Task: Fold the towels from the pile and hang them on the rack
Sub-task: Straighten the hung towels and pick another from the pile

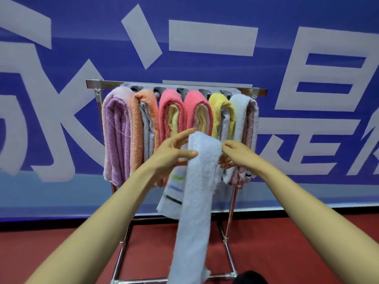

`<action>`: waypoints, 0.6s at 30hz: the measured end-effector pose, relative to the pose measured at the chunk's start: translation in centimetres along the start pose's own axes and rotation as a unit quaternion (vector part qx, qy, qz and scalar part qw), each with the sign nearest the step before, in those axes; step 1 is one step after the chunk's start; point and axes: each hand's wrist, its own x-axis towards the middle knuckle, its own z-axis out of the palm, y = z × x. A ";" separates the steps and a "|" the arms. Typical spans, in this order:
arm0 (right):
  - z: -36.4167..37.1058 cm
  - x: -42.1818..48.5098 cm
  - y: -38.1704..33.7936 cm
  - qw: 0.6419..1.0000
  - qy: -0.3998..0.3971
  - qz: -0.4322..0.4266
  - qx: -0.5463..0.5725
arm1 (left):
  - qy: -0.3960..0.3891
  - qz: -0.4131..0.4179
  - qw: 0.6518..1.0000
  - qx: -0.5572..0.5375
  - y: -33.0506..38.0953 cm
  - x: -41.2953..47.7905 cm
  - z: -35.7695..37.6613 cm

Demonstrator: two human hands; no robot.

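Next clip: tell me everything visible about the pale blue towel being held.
The pale blue towel looks like fluffy terry, folded into a long narrow strip. Its top is held up before the rack: the left hand pinches its left edge, thumb in front; the right hand grips its right edge. It hangs nearly to the frame's bottom, its lower corner ragged. Whether the striped cloth behind is its other half is unclear.
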 end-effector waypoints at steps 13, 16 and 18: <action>2.6 0.1 -1.7 0.980 0.034 -0.005 0.195 | 0.010 0.022 1.000 0.008 -0.4 -0.6 -1.4; 3.0 0.7 -1.9 0.982 0.048 -0.018 0.184 | 0.020 0.073 0.993 0.088 -0.2 -0.8 -1.1; 3.3 1.1 -1.8 0.986 0.076 -0.026 0.147 | 0.026 0.099 0.989 0.108 0.1 -0.7 -0.9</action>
